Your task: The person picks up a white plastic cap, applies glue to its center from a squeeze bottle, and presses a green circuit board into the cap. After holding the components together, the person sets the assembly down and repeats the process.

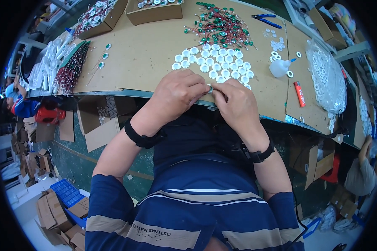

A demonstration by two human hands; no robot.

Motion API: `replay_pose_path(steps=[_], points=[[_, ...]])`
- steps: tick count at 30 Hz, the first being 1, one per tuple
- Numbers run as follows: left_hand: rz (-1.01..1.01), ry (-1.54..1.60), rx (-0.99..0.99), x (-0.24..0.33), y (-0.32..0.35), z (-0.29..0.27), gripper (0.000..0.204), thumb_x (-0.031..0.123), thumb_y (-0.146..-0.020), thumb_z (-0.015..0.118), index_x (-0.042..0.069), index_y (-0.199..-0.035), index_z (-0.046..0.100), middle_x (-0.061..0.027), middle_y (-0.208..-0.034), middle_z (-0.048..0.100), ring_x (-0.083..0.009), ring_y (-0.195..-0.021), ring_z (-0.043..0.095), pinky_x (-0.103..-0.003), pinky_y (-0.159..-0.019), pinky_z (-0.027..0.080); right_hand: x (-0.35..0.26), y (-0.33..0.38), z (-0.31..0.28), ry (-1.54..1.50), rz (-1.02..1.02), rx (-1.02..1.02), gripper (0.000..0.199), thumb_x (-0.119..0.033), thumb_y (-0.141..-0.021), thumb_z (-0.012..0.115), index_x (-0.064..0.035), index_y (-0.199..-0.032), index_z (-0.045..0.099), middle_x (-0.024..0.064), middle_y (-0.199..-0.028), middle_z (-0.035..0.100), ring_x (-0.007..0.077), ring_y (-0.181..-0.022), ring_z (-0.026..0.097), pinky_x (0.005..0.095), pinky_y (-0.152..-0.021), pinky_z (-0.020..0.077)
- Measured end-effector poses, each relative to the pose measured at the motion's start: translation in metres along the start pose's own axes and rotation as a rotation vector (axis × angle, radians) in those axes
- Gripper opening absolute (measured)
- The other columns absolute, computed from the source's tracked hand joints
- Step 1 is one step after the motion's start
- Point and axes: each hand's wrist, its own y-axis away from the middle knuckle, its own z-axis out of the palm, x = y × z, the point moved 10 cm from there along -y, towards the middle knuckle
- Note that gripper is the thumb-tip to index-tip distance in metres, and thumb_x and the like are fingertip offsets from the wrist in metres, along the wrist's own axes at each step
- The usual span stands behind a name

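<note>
Here a small round ring-shaped part (210, 88) is being pinched between the fingertips of both hands, right at the near edge of the desk (146, 62), about midway along it. The left hand (176, 94) is curling over it from the left, thumb and forefinger pressed together on the part; the right hand (238, 104) is meeting it from the right, its fingertips closing on the same piece. Both wrists are wearing black bands.

Just beyond the hands, a patch of white round discs (215, 62) is lying in loose rows on the brown cardboard surface, the nearest ones almost touching the knuckles. Farther back, toward the far edge, a tangle of red and green wired parts (220, 27) is spreading out, with blue-handled pliers (267, 20) beside it to the right. A small white squeeze bottle (279, 67) is lying to the right of the discs, near a few loose white rings (276, 44). A red lighter (299, 93) is lying toward the right near edge, and a clear bag of white rings (326, 75) is sitting at the right end. Two cardboard boxes (155, 10) are standing along the far left edge.
</note>
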Motion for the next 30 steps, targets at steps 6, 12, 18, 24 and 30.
replay_pose_path(steps=[6,12,18,24,30], points=[[-0.025,0.005,0.011,0.005,-0.001,0.000,0.015,0.007,-0.086,0.087,0.008,-0.100,0.082,-0.0053,-0.098,0.076,-0.0276,-0.093,0.073,-0.043,-0.083,0.060,0.029,0.022,-0.070,-0.130,0.101,0.344,0.017,0.001,-0.101,0.079,0.0009,-0.116,0.084,0.0098,-0.101,0.079,0.0192,-0.083,0.072,0.0334,-0.078,0.0600],[-0.002,0.006,-0.001,0.006,-0.003,-0.004,0.021,0.003,-0.085,0.089,0.007,-0.105,0.084,-0.0058,-0.098,0.078,-0.0268,-0.092,0.075,-0.041,-0.079,0.062,0.103,0.047,-0.120,-0.018,0.306,0.650,0.046,-0.007,-0.103,0.082,0.0002,-0.147,0.070,0.0135,-0.128,0.075,0.0194,-0.106,0.072,0.0342,-0.094,0.0616],[0.007,0.098,-0.080,-0.004,-0.007,0.001,0.019,0.002,-0.085,0.087,0.006,-0.103,0.083,-0.0069,-0.098,0.077,-0.0293,-0.094,0.075,-0.043,-0.083,0.062,0.132,0.026,-0.121,0.026,0.380,0.621,0.066,-0.014,-0.101,0.086,0.0031,-0.159,0.059,0.0197,-0.146,0.070,0.0242,-0.129,0.070,0.0364,-0.109,0.0592],[-0.032,0.075,-0.076,-0.001,-0.008,0.004,0.020,0.000,-0.085,0.086,0.006,-0.104,0.083,-0.0075,-0.099,0.077,-0.0295,-0.094,0.075,-0.043,-0.082,0.063,0.149,0.007,-0.102,-0.164,0.482,0.443,0.066,-0.017,-0.102,0.085,0.0064,-0.158,0.059,0.0224,-0.149,0.071,0.0269,-0.130,0.073,0.0384,-0.109,0.0604],[-0.062,0.017,-0.039,0.005,-0.007,0.003,0.020,0.001,-0.085,0.087,0.006,-0.104,0.083,-0.0081,-0.095,0.075,-0.0295,-0.091,0.073,-0.043,-0.081,0.062,0.138,0.011,-0.099,-0.205,0.454,0.412,0.059,-0.019,-0.106,0.082,0.0064,-0.155,0.062,0.0164,-0.130,0.079,0.0235,-0.112,0.078,0.0348,-0.100,0.0632]])
